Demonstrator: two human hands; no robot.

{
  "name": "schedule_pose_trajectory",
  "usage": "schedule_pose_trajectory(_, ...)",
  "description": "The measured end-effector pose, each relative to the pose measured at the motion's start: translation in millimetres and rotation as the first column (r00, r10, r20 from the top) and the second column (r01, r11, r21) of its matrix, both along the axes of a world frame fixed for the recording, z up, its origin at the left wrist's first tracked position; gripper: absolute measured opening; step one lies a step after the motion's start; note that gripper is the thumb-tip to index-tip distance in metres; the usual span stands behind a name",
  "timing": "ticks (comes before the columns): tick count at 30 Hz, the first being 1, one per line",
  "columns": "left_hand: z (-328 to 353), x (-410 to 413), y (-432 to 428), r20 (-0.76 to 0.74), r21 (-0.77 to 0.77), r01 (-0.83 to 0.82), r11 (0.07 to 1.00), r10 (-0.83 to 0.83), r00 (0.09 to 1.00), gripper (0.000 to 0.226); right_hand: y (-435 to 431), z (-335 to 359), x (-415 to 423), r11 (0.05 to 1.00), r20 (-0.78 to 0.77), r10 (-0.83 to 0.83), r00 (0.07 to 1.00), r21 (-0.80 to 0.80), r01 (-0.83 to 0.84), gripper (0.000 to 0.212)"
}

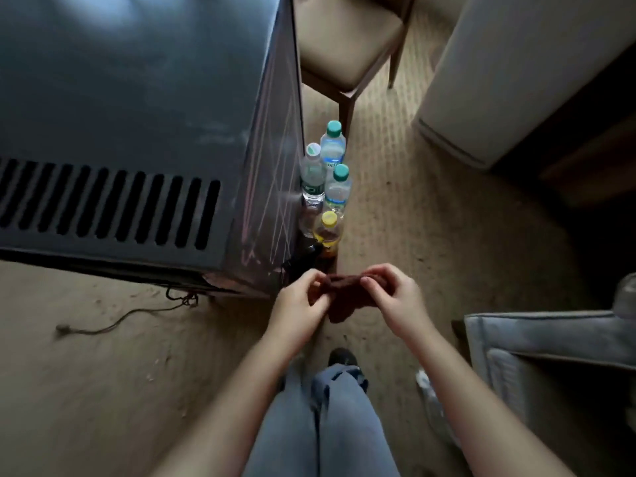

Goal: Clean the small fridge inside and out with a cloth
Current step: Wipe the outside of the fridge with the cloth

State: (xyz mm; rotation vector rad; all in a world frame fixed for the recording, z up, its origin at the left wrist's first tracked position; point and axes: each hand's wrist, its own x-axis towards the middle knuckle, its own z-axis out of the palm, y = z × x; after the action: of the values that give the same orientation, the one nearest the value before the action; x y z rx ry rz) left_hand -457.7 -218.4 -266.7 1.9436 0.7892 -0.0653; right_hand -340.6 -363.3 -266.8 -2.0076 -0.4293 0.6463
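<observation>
The small dark grey fridge (137, 108) fills the upper left, seen from above, with a row of vent slots along its near top edge. A dark red cloth (340, 294) hangs bunched between my hands, just off the fridge's near right corner. My left hand (299, 301) pinches the cloth's left end. My right hand (389, 294) pinches its right end. Neither hand touches the fridge.
Several plastic bottles (328, 187) stand on the carpet against the fridge's right side. A wooden chair (347, 46) is behind them. A power cord (137, 313) lies on the floor at left. A white bed corner (516, 74) and a grey armchair (550, 346) stand at right.
</observation>
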Motion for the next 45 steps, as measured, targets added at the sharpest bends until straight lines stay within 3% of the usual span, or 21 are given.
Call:
schedule_pose_trajectory(3,29,-2,-12,0.031,-0.166,-0.061,0.984,0.067,0.997,0.032,-10,45,-13,0.993,-0.161,-0.112,0.980,0.006,0.115,0.007)
schedule_pose_trajectory(7,56,2,-19,0.003,-0.269,0.014,0.963,-0.014,1.000,0.058,-21,89,-20,0.968,-0.265,-0.223,0.938,0.051,0.245,0.007)
schedule_pose_trajectory(11,71,7,-20,-0.026,-0.352,0.037,0.935,-0.050,0.998,0.048,-31,104,-16,0.938,-0.313,-0.276,0.909,0.119,0.326,0.012)
schedule_pose_trajectory(14,83,15,-25,-0.015,-0.357,-0.030,0.934,0.027,1.000,0.055,-35,103,0,0.928,-0.356,-0.297,0.886,0.111,0.356,0.015)
schedule_pose_trajectory(19,107,58,-29,0.089,-0.199,-0.202,0.959,0.223,0.971,0.057,-25,104,63,0.994,-0.171,-0.058,0.983,0.079,0.072,0.022)
schedule_pose_trajectory(24,130,114,-63,0.152,-0.122,-0.348,0.930,0.364,0.919,0.054,-21,116,151,0.987,0.074,0.159,0.985,0.005,-0.160,0.020)
schedule_pose_trajectory(26,135,131,-79,0.173,-0.168,-0.401,0.901,0.428,0.887,0.052,-24,122,175,0.925,0.205,0.377,0.903,-0.036,-0.378,0.027)
schedule_pose_trajectory(28,137,142,-90,0.186,-0.220,-0.453,0.864,0.493,0.850,0.048,-26,122,188,0.757,0.221,0.647,0.730,-0.074,-0.649,0.049)
schedule_pose_trajectory(30,136,149,-97,0.199,-0.243,-0.512,0.824,0.559,0.805,0.046,-27,114,191,0.590,0.177,0.805,0.566,-0.145,-0.794,0.065)
schedule_pose_trajectory(31,134,149,-99,0.199,-0.247,-0.540,0.805,0.587,0.785,0.046,-29,109,189,0.564,0.149,0.825,0.545,-0.163,-0.810,0.063)
schedule_pose_trajectory(35,123,138,-105,0.171,-0.230,-0.576,0.784,0.616,0.769,0.043,-39,97,180,0.672,0.153,0.740,0.655,-0.150,-0.725,0.041)
schedule_pose_trajectory(39,111,108,-101,0.133,-0.081,-0.612,0.786,0.617,0.775,0.037,-44,97,166,0.715,0.112,0.696,0.709,-0.202,-0.669,0.038)
schedule_pose_trajectory(45,62,50,-104,0.031,-0.061,-0.725,0.687,0.727,0.686,0.025,-35,74,149,0.742,0.079,0.664,0.743,-0.195,-0.642,0.032)
